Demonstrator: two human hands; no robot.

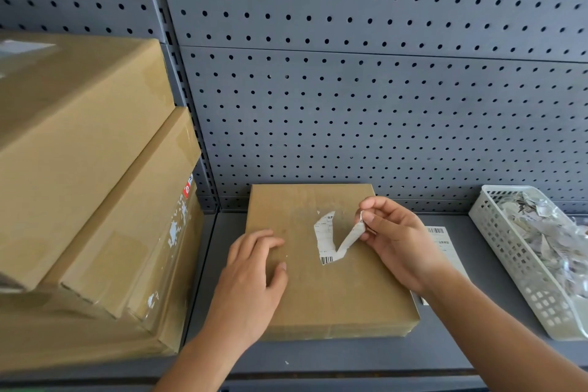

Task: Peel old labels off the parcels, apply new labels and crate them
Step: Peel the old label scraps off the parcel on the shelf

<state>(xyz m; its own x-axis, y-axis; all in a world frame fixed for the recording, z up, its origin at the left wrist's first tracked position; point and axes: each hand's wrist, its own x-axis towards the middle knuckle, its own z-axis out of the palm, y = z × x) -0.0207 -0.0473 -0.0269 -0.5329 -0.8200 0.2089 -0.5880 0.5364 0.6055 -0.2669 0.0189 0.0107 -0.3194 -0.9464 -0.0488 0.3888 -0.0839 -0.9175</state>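
Grey pegboard backs a grey shelf, and the work sits at its lower middle. The left hand lies flat on the parcel, fingers loose and spread, pressing it down and gripping nothing. The right hand pinches a torn strip of the old label between thumb and fingertips, lifted clear of the cardboard. The strip's lower end joins the rest of the label near the barcode.

The parcel is a flat brown box lying on the shelf, close to the pegboard. Around the white remnant its top shows pale, scuffed patches, which look like places already peeled. So this peel seems well along but not finished: a narrow piece with the barcode is stuck down.

Just right of the parcel, partly hidden under the right forearm, lies a new label; it has not been applied. Further right stands a white basket full of crumpled scraps, likely earlier peelings. Stacked boxes fill the left of the frame, one with white label remains on its side. No crate shows, so relabelling and crating are left for this parcel.
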